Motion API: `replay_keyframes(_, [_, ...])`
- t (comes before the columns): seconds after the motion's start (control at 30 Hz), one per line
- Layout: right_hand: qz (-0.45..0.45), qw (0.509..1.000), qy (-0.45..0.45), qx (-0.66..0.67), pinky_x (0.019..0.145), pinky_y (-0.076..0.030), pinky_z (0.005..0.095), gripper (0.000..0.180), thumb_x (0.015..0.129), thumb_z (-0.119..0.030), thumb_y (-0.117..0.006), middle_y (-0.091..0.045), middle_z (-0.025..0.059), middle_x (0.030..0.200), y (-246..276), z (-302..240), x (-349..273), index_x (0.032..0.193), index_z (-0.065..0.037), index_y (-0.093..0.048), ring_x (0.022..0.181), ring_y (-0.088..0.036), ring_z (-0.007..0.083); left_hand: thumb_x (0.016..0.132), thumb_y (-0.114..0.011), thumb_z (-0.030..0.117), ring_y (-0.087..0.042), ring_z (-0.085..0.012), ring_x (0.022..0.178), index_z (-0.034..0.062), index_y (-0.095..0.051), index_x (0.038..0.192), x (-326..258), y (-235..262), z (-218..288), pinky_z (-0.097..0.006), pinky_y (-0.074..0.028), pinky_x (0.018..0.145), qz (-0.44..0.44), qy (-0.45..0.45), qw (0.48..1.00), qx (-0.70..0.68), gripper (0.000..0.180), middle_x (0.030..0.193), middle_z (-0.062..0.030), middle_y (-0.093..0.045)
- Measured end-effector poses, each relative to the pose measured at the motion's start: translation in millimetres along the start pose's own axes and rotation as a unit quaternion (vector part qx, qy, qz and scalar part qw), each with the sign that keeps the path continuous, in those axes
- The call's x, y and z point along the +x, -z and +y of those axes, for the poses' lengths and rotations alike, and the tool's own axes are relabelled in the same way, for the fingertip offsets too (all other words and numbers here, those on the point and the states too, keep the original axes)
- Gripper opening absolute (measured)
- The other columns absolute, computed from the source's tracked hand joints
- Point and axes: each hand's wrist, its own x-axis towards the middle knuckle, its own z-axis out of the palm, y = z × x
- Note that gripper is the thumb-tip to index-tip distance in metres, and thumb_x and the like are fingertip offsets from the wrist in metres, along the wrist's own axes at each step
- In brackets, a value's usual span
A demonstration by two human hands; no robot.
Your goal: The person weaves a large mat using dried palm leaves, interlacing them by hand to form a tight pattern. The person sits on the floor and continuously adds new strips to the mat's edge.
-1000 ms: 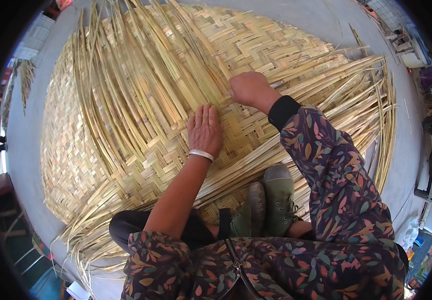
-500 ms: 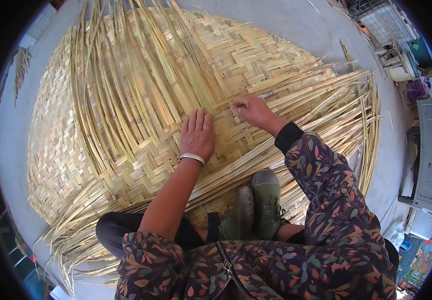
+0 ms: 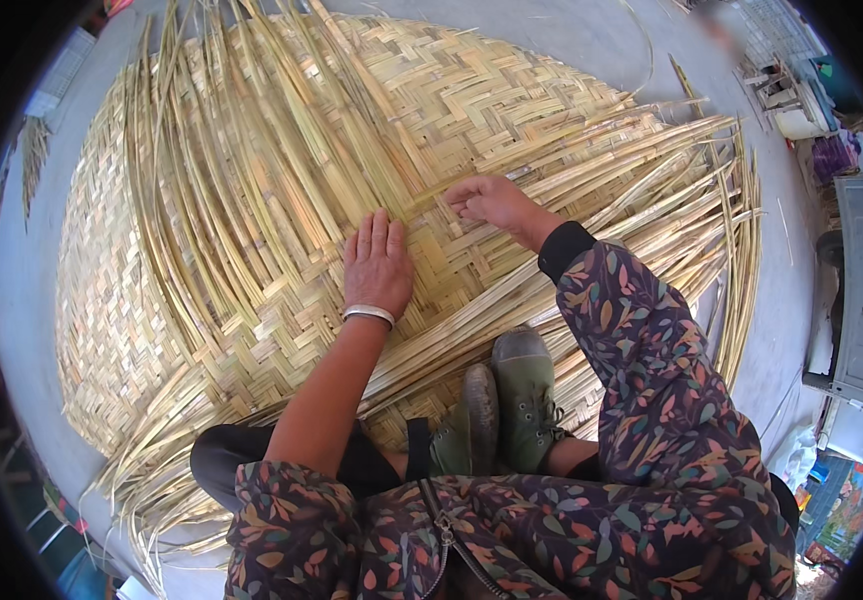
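A large mat (image 3: pixel 512 90) of flattened pale yellow-green reed strips, woven in a zigzag pattern, lies under both hands. My left hand (image 3: pixel 379 265), with a silver bangle at the wrist, presses flat on the weave, fingers stretched forward. Several long loose strips (image 3: pixel 252 180) run away from its fingertips toward the far edge. Just right of it, my right hand (image 3: pixel 500 206) is closed with its fingers bent together, beside a crosswise strip (image 3: pixel 434 191). What lies between those fingertips is hidden.
A thick bundle of loose strips (image 3: pixel 642 190) fans out at the right, over the mat's edge. My green shoes (image 3: pixel 525 400) rest on the near part of the mat. Grey floor (image 3: pixel 767 300) surrounds it. A grey metal cabinet-like object (image 3: pixel 860 290) stands at far right.
The view has shifted a little. My right hand has moved slightly left and away from me, closer to the left hand's fingertips. My left hand remains flat on the weave.
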Motion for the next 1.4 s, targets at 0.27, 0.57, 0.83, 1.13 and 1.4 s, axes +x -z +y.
replay_keyframes(0.27, [0.045,0.993,0.043,-0.098,0.076,-0.049,0.0289,0.025,0.080,-0.001,-0.051,-0.066,0.0081,0.093,-11.8,4.2,6.8,0.102,-0.002,-0.064,0.083,-0.062,0.0180,0.090,-0.044,0.024,-0.031,-0.0299,0.133,0.0056,-0.044,0.129,4.2,4.6,0.8,-0.043,-0.022,0.109,-0.042,-0.003,0.999,0.025,0.043,0.141,-0.0148,-0.038])
replay_keyframes(0.57, [0.155,0.750,0.260,-0.589,0.074,-0.047,0.0452,0.016,0.077,-0.015,-0.054,-0.064,0.0124,0.088,-14.1,-39.7,23.4,0.089,-0.007,-0.061,0.084,-0.061,0.0331,0.091,-0.046,0.028,-0.033,-0.0292,0.131,0.0074,-0.044,0.129,-33.4,55.8,-2.4,-0.043,-0.029,0.106,-0.147,0.007,0.988,-0.039,0.043,0.138,-0.0144,-0.040])
replay_keyframes(0.83, [0.054,0.668,0.185,-0.719,0.071,-0.049,0.0425,0.012,0.074,-0.009,-0.057,-0.065,0.0116,0.086,43.3,-70.1,-13.2,0.084,-0.009,-0.064,0.087,-0.063,0.0295,0.087,-0.054,0.029,-0.041,-0.0300,0.125,0.0062,-0.049,0.122,-156.8,93.5,-19.4,-0.043,-0.032,0.102,-0.152,0.102,0.975,-0.125,0.043,0.130,-0.0140,-0.049])
replay_keyframes(1.13, [0.145,0.430,0.141,-0.880,0.075,-0.046,0.0421,0.009,0.073,-0.008,-0.058,-0.066,0.0083,0.077,170.7,-178.7,-125.9,0.075,-0.011,-0.066,0.078,-0.065,0.0267,0.079,-0.062,0.036,-0.047,-0.0314,0.113,0.0078,-0.052,0.119,-160.0,95.1,-13.2,-0.043,-0.035,0.096,-0.141,0.084,0.985,-0.052,0.051,0.120,-0.0119,-0.052])
replay_keyframes(1.4, [0.286,0.361,0.067,-0.885,0.096,-0.040,0.0422,0.040,0.080,-0.004,-0.052,-0.050,0.0100,0.127,205.2,-216.7,-237.5,0.119,-0.009,-0.054,0.121,-0.044,0.0249,0.078,-0.063,0.038,-0.044,-0.0304,0.117,0.0110,-0.050,0.123,-157.4,98.8,-11.6,-0.044,-0.033,0.098,-0.149,0.091,0.984,-0.043,0.054,0.125,-0.0108,-0.050])
